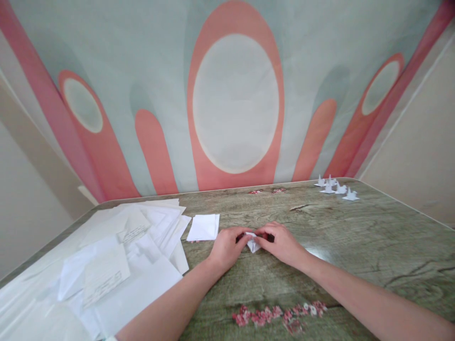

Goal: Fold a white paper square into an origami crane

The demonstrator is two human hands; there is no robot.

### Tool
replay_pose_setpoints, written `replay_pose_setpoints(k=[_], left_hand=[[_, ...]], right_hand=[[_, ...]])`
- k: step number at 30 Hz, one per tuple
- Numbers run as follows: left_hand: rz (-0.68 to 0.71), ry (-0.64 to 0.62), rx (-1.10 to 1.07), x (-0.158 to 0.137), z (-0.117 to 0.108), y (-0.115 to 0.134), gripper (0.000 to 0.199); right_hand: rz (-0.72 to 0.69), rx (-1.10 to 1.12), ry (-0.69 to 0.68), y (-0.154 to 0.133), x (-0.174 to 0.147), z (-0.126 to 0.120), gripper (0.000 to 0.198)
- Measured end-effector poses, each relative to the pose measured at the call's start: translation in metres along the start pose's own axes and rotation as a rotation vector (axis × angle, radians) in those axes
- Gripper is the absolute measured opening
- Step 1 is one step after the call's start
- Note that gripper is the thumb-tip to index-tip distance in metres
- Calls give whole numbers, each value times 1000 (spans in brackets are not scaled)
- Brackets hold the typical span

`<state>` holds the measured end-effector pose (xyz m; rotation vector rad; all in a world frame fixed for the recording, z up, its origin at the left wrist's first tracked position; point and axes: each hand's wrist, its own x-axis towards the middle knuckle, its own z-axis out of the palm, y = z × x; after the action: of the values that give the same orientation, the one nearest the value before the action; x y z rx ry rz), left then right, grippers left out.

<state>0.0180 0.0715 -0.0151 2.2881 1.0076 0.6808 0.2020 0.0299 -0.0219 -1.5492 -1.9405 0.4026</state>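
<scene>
behind the far edge of the wood-grain tabletop [373,246] i see a pale green backdrop [170,57] with coral arches. near the middle, both hands are closed on one small folded white paper [252,245]: the left hand [226,245] pinches its left side, the right hand [282,242] its right, fingertips almost meeting. i judge it very light, springy at the creases, not slippery, and easy to crush or tear at the points; i would grip it by thick folded edges, with thumb and forefinger only. no box or tray shows on my feed; things lie straight on the tabletop. just beyond the left hand sits a stack of square paper [202,227], left of that a spread of loose white sheets [142,293], and at the far right a cluster of crane-like origami figures [350,194]. pink blossoms [261,316] mark the near side, printed or real i cannot tell
</scene>
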Motion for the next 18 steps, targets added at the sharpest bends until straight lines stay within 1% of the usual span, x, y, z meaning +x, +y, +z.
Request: replay_pose_setpoints(k=[3, 7, 12, 18], left_hand=[[0, -1, 20, 0, 1, -2, 23], [39, 20, 83, -1, 2, -1, 22], [114, 32, 211, -1, 1, 6, 20], [171, 9, 371, -1, -1, 12, 21]], right_hand=[[-14, -18, -12, 0, 0, -1, 18], [-38, -53, -21, 1, -2, 0, 19], [-69, -127, 8, 4, -4, 3, 19], [-110, -203, 34, 2, -7, 4, 20]])
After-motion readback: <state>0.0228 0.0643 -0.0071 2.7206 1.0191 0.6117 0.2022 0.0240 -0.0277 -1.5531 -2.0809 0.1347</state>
